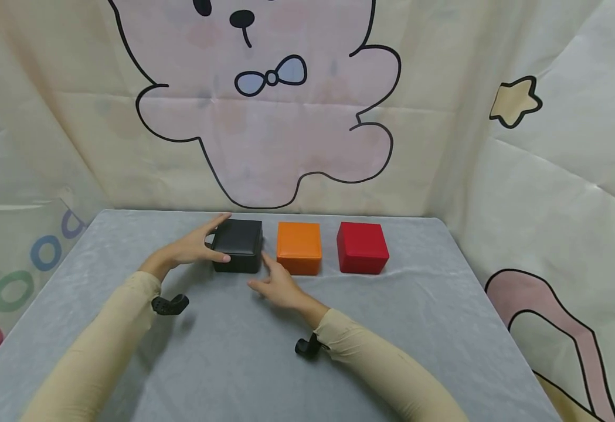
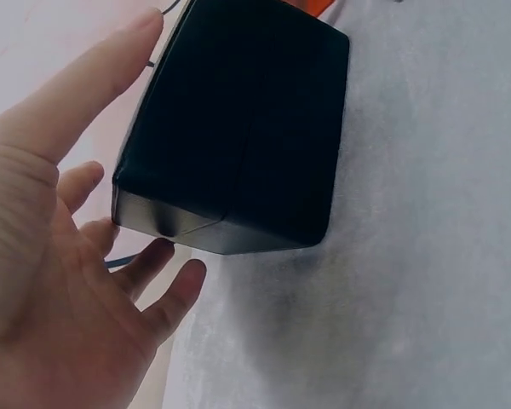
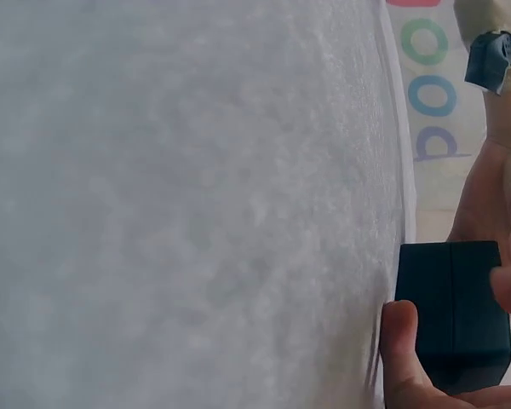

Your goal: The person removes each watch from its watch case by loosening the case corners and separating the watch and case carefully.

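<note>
A black box (image 1: 237, 246) with rounded edges stands at the left of a row of three boxes. My left hand (image 1: 191, 246) is spread about its left side, thumb along the front and fingers reaching toward the back. In the left wrist view, several fingers (image 2: 177, 300) lie extended beside the box's end. My right hand (image 1: 281, 287) is at the box's right front corner, its fingertips right at the side and the thumb held apart. Just right of that hand is an orange box (image 1: 299, 249). Both hands frame the black box in the right wrist view.
A red box (image 1: 362, 248) stands at the right end of the row. Grey cloth (image 1: 223, 363) covers the table. Behind it hangs a curtain (image 1: 423, 164) with a cartoon animal, and printed fabric hangs at both sides.
</note>
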Tool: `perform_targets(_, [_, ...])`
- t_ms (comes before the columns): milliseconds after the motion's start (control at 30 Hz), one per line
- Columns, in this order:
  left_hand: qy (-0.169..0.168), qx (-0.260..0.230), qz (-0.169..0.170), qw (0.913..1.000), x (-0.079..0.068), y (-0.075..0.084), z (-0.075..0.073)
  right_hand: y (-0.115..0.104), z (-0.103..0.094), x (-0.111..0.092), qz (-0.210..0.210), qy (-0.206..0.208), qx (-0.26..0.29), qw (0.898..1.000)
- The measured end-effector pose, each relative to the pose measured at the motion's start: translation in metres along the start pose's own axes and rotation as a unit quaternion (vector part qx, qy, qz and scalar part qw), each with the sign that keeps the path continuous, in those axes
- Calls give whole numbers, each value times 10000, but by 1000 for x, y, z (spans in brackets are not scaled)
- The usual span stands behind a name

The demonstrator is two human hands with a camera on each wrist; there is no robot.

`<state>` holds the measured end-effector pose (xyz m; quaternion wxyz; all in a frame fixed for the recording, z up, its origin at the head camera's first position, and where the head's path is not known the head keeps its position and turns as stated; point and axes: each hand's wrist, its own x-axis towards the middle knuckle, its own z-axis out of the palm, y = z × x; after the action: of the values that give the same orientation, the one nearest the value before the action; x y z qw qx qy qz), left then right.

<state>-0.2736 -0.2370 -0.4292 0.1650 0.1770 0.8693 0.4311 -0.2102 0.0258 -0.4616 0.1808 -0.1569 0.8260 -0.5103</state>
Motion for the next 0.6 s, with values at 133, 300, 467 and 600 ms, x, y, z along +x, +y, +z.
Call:
perform_targets(133, [0, 30, -128, 9999, 1, -4, 0, 0, 4, 6, 192, 75, 283, 9994])
perform_targets(300, [66, 80, -227, 9997, 1, -9, 1, 0, 11, 12, 191, 197, 579, 9979])
perform_targets(467, [0, -39, -72, 10000, 2, -14, 1, -1, 16, 16, 122, 282, 815, 9962])
perform_targets(600, [-88, -148, 62, 9998, 3, -18, 1, -1, 18, 20, 161, 316, 1145, 9928])
